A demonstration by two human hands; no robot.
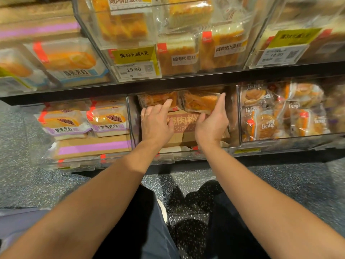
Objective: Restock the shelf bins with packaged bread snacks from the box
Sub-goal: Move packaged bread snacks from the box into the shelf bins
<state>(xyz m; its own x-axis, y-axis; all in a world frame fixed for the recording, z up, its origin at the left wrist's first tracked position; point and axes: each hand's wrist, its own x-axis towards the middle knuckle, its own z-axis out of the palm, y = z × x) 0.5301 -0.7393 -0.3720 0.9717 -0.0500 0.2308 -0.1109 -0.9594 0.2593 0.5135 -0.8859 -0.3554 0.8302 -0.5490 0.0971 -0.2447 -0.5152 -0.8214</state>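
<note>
Both my hands reach into the middle clear bin (pixel 168 156) of the lower shelf. Two packaged bread snacks stand side by side at the back of it: the left pack (pixel 156 100) and the right pack (pixel 200 102). My left hand (pixel 155 121) has its index finger stretched out against the left pack, its other fingers bent on a brown printed pack (pixel 183 120) lying flat below. My right hand (pixel 212 121) touches the right pack's right side with straight fingers, thumb under its lower edge.
The left bin holds purple-labelled sandwich breads (pixel 65 124). In the right bin (pixel 280 111) lie several round pastries in clear wrap. Upper-shelf bins with cake packs and a 19.90 price tag (pixel 134 69) overhang the lower row. Speckled floor (pixel 280 184) and my legs lie below.
</note>
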